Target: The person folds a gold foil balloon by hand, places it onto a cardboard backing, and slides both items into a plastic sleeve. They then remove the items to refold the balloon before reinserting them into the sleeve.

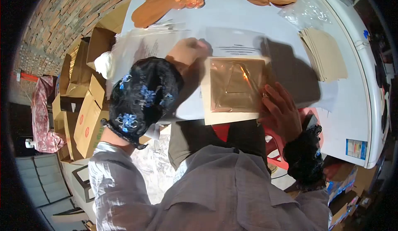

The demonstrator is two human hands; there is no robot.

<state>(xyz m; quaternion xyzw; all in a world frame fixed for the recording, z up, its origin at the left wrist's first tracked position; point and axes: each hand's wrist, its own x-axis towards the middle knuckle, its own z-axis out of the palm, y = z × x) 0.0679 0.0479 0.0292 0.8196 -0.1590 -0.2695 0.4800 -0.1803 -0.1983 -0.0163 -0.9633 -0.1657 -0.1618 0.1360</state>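
1. Left hand (pixel 186 54): fingers curled, blurred; we cannot tell if they hold anything.
2. One glossy copper-brown square packet (pixel 237 81), one cream paper sheet (pixel 232 118) beneath: right and bodyward of left fingers; no evident long axis.
3. Right hand (pixel 282 108), nearer: narrowly spaced fingers touch packet's right edge; grip unclear.
4. Right of these, we count one tan paper stack (pixel 327 56).

A bare brick wall (pixel 74 27) fills the upper left, with open cardboard boxes (pixel 89 121) beside the white table (pixel 344 119). Strong light throws dark shadows across it. Below, a red seat (pixel 222 132) shows near pale, marbled flooring (pixel 157 171).
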